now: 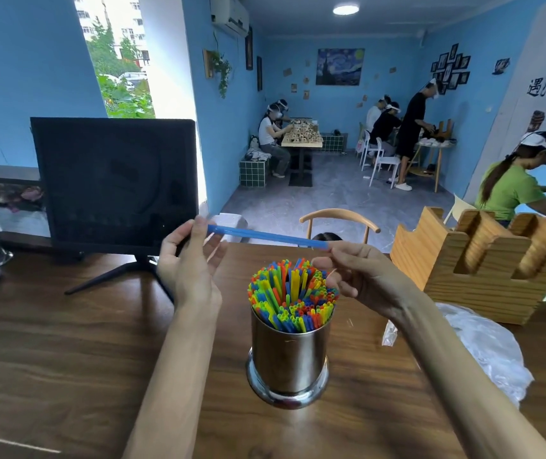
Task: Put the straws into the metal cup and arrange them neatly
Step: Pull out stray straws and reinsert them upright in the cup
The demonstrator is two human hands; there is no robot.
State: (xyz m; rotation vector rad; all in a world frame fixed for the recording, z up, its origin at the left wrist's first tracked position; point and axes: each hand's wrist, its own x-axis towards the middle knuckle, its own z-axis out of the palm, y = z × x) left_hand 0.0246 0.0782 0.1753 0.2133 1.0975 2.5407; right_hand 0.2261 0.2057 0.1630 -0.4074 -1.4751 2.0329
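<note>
Head view: the left hand (185, 263) and right hand (351, 270) each pinch one end of a blue straw (265, 236), held level. Just below their fingers, a shiny cylindrical metal cup (289, 356) on the wooden table (66, 359) holds upright, tightly packed colored straws (293, 293).

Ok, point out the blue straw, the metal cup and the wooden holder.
blue straw (266, 236): head view, mid-length.
metal cup (289, 356): head view, front wall.
wooden holder (483, 286): head view, front face.
</note>
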